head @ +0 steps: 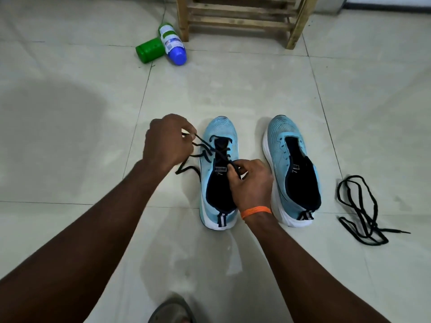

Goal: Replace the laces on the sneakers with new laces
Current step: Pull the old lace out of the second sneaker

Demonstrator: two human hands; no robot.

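1. While only the head view is given, it shows both forearms reaching down to two light blue sneakers standing side by side on a pale tiled floor [233,89], toes pointing away from the person
2. The left hand [166,142] is raised just left of the laced sneaker [220,129], its fingers curled and pinching a stretch of the black lace [221,151]; the exact spot it pinches is hidden behind the fingers
3. The right hand [250,183], with an orange band [255,211] at the wrist, pinches the same lace over the tongue and covers part of the shoe's opening and right edge
4. The lace crosses the front eyelets of this sneaker, and a loose stretch trails onto the floor at its left side; which eyelets it passes through is hard to make out
5. The unlaced sneaker [279,134] stands just to the right, untouched, its eyelets bare
6. A loose lace [369,223], also black, lies in a tangle on the floor to the right of that shoe, apart from it
7. Farther off, a green bottle [149,51] and a blue-bottomed bottle [173,44] lie touching beside a wooden rack [242,19], which the top edge cuts off
8. At the bottom edge a grey sandal [172,308] is only partly in view
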